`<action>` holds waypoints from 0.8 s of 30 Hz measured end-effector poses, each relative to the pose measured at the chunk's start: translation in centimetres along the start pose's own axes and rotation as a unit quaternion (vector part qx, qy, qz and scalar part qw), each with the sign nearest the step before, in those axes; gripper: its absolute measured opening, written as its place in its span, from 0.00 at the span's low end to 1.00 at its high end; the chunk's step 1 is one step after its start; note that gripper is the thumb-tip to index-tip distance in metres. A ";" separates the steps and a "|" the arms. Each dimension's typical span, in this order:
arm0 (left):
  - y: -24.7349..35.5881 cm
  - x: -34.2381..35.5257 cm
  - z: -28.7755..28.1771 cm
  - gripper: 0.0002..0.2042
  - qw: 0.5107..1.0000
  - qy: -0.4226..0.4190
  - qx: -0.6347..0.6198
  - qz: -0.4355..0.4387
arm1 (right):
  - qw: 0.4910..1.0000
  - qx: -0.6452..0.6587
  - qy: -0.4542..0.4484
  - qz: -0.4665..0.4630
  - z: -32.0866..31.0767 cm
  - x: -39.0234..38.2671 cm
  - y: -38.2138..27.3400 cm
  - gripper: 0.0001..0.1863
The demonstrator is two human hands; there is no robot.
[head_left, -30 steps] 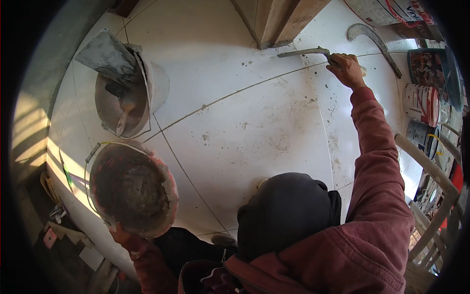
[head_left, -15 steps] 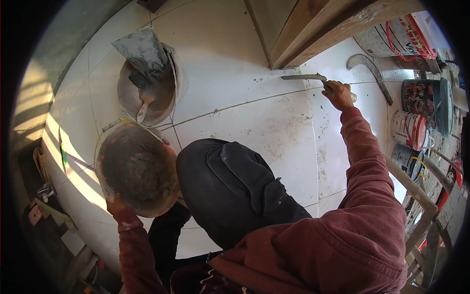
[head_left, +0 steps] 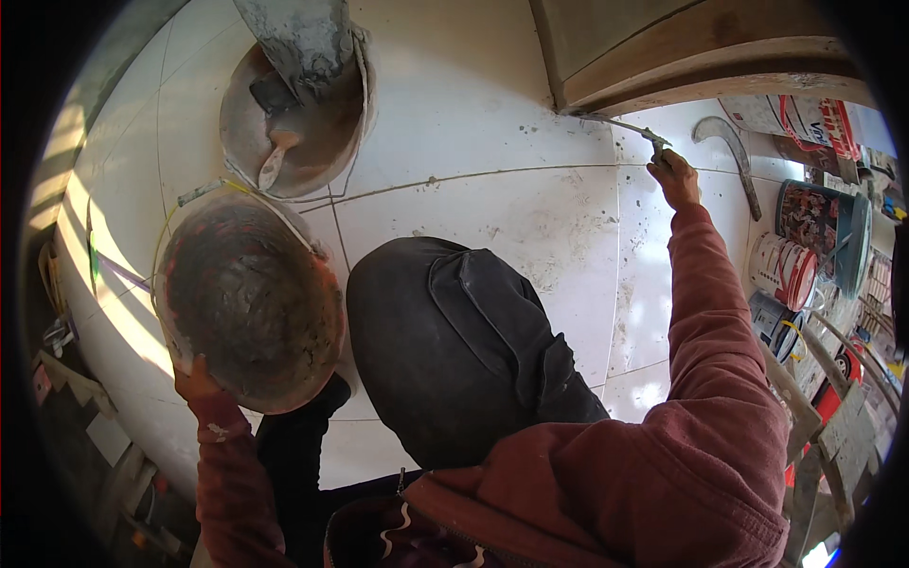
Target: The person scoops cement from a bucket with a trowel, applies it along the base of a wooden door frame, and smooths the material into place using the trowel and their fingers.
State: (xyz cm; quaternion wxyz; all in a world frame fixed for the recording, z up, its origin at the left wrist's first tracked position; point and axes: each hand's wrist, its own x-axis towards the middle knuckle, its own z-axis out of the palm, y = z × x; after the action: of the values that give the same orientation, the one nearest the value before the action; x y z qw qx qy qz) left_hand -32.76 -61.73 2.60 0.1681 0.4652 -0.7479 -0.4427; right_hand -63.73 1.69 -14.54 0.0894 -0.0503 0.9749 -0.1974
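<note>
My right hand (head_left: 677, 180) is closed around the handle of a trowel (head_left: 620, 124), arm stretched out to the far right. The thin blade, seen nearly edge-on, reaches the foot of a wooden door frame (head_left: 701, 62) at the floor. At the left, my left hand (head_left: 197, 381) grips the near-left rim of a bucket (head_left: 338, 308); its fingers are partly hidden. Wet grey mortar (head_left: 248, 303) lies inside that bucket. Behind it stands a second bucket (head_left: 367, 99) with murky water, a brush (head_left: 277, 156) and a broad grey mortar-caked plate (head_left: 303, 43).
A curved sickle-like blade (head_left: 737, 151) lies on the white tiled floor (head_left: 473, 204) right of the trowel. Several paint pails, including a red-lidded one (head_left: 784, 270) and a teal one (head_left: 824, 232), line the right side. Wooden pieces (head_left: 833, 445) stand at the lower right.
My right hand has moved the trowel so that its blade now meets the foot of the door frame. My left hand keeps its hold on the bucket rim. The whole view has shifted slightly.
</note>
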 end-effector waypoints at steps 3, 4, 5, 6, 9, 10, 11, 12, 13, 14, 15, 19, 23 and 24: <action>0.0 -0.1 -0.4 0.23 0.998 -0.001 0.040 -0.039 | 0.989 0.141 0.020 0.033 -0.1 -4.4 -2.2 0.11; 0.1 -0.3 -0.1 0.23 0.998 -0.016 0.048 -0.036 | 0.985 0.165 0.001 0.053 0.1 -6.1 -3.3 0.10; 0.0 -0.2 0.0 0.23 0.998 -0.030 0.054 -0.031 | 0.987 0.143 -0.024 0.076 0.7 -7.6 -3.8 0.10; -0.4 0.0 -0.7 0.23 0.998 -0.027 0.051 -0.032 | 0.983 0.152 -0.052 0.088 1.6 -8.9 -5.3 0.10; -1.1 0.7 -2.1 0.23 0.997 -0.049 0.045 -0.037 | 0.968 0.201 -0.118 0.097 4.7 -12.0 -9.5 0.14; -1.0 0.9 -2.4 0.23 0.997 -0.058 0.021 -0.035 | 0.959 0.209 -0.169 0.087 5.8 -12.2 -11.3 0.14; -1.1 1.2 -2.8 0.23 0.997 -0.068 -0.002 -0.033 | 0.948 0.235 -0.200 0.082 6.5 -12.5 -13.0 0.14; -1.6 1.5 -3.1 0.23 0.997 -0.069 -0.010 -0.037 | 0.951 0.224 -0.208 0.045 7.5 -12.7 -13.9 0.13; -2.0 1.9 -3.3 0.23 0.996 -0.076 -0.018 -0.039 | 0.950 0.212 -0.229 0.018 8.8 -12.4 -13.6 0.12; -2.3 2.2 -3.6 0.23 0.996 -0.080 -0.024 -0.039 | 0.951 0.209 -0.227 0.016 10.4 -12.1 -12.7 0.12; -2.7 2.5 -4.0 0.23 0.996 -0.080 -0.026 -0.039 | 0.960 0.210 -0.182 -0.013 12.5 -12.1 -11.5 0.12; -4.3 2.4 -4.2 0.24 0.996 -0.060 -0.050 -0.051 | 0.972 0.209 -0.049 -0.096 15.4 -12.0 -9.7 0.12; -5.9 2.9 -5.8 0.26 0.995 -0.028 -0.065 -0.074 | 0.998 0.028 0.037 -0.050 7.7 -10.8 -10.2 0.11; -5.9 3.0 -5.6 0.26 0.995 -0.031 -0.068 -0.072 | 0.997 -0.030 0.063 -0.039 6.6 -9.9 -8.2 0.12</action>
State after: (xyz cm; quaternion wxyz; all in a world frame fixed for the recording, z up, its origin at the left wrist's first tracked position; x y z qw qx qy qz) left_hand -27.35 -68.19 0.41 0.1435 0.4910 -0.6858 -0.5177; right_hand -52.23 -7.02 -15.76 0.0189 -0.0784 0.9814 -0.1740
